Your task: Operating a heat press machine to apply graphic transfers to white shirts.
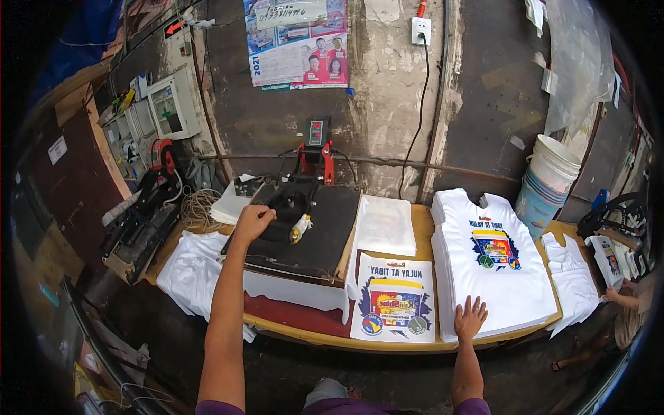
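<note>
My left hand (256, 223) is over the left part of the black heat press (311, 261), fingers curled together beside its dark mechanism. Whatever they hold, if anything, is hidden. The press's handle end (301, 229), wrapped in white and yellow, points toward me just right of that hand. My right hand (470, 319) lies flat, fingers spread, on the near left corner of a tall stack of white shirts (515, 294). A colourful paint-bucket print shows on the top shirt. Between press and stack lies a transfer sheet (394, 330) with the same design mirrored.
Behind the transfer sheet rests a pile of pale sheets (386, 232). White cloth (190, 273) lies left of the press, near a second press (142, 221). Stacked buckets (546, 187) and more white shirts (570, 283) stand right. A person's arm (626, 299) shows at far right.
</note>
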Motion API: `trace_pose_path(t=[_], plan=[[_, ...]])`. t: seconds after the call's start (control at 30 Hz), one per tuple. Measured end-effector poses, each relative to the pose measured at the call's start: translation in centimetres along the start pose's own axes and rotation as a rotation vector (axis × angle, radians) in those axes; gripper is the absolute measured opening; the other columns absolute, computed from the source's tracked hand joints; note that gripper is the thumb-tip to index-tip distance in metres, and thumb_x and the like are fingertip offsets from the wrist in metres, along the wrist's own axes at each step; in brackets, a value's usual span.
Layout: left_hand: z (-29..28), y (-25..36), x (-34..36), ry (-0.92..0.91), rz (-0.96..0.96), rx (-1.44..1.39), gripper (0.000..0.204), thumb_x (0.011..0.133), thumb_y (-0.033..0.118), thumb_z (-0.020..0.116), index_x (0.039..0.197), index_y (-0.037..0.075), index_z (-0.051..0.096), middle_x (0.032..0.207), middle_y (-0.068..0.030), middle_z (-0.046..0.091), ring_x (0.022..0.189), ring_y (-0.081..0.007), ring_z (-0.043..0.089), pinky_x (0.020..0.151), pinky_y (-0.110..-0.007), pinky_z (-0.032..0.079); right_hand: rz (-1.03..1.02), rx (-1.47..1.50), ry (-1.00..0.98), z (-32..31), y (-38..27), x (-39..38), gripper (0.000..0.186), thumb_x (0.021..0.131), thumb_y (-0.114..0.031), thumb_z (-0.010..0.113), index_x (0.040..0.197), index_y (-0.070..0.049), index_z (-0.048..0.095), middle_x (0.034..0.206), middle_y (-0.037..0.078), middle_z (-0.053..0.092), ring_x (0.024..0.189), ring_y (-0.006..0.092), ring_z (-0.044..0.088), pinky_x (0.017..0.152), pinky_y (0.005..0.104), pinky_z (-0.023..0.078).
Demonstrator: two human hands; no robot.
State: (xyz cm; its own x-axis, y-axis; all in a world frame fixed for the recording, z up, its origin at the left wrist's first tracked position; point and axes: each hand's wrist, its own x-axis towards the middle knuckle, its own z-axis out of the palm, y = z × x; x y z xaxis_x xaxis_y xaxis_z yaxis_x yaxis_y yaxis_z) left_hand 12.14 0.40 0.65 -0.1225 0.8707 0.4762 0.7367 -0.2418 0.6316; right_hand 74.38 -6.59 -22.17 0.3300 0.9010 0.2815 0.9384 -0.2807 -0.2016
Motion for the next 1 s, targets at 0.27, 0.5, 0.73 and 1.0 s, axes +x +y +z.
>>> trace_pose_path(t=[0.27, 0.5, 0.73, 1.0], plan=[[-0.1, 0.2, 0.1, -0.014, -0.01, 0.012, 0.026, 0.083, 0.024, 0.063, 0.079, -0.001, 0.07, 0.064, -0.0148, 0.064, 0.06, -0.0195, 0.061, 0.061, -0.033, 0.045, -0.003, 0.014, 0.029, 0.4, 0.2, 0.1, 0.053, 0.092, -0.044, 0.043, 0.136, -0.015, 0.051, 0.148, 0.017, 0.035, 0.138, 0.0397, 0.027, 0.114, 0.0523, 0.013], [-0.1, 0.6, 0.1, -0.029, -0.025, 0.044, 0.025, 0.084, 0.023, 0.062, 0.079, -0.001, 0.069, 0.063, -0.0146, 0.063, 0.059, -0.0183, 0.06, 0.059, -0.033, 0.045, -0.001, 0.012, 0.048, 0.7, 0.5, 0.1, 0.053, 0.092, -0.044, 0.043, 0.136, -0.015, 0.052, 0.148, 0.017, 0.036, 0.138, 0.0396, 0.028, 0.114, 0.0522, 0.014], [-0.3, 0.6, -0.1, -0.008, 0.003, 0.01, 0.024, 0.083, 0.022, 0.063, 0.078, -0.001, 0.069, 0.059, -0.0126, 0.06, 0.056, -0.0163, 0.056, 0.057, -0.033, 0.042, 0.002, 0.006, 0.024, 0.5, 0.2, 0.1, 0.053, 0.093, -0.045, 0.042, 0.137, -0.016, 0.05, 0.148, 0.016, 0.035, 0.138, 0.0386, 0.027, 0.114, 0.052, 0.013], [0.0, 0.3, 0.1, -0.018, -0.015, 0.006, 0.023, 0.084, 0.018, 0.063, 0.075, -0.003, 0.068, 0.062, -0.0061, 0.063, 0.061, -0.0103, 0.055, 0.061, -0.029, 0.043, 0.01, -0.018, 0.001, 0.5, 0.3, 0.2, 0.055, 0.093, -0.046, 0.04, 0.138, -0.017, 0.049, 0.149, 0.016, 0.034, 0.139, 0.0384, 0.026, 0.114, 0.052, 0.013]])
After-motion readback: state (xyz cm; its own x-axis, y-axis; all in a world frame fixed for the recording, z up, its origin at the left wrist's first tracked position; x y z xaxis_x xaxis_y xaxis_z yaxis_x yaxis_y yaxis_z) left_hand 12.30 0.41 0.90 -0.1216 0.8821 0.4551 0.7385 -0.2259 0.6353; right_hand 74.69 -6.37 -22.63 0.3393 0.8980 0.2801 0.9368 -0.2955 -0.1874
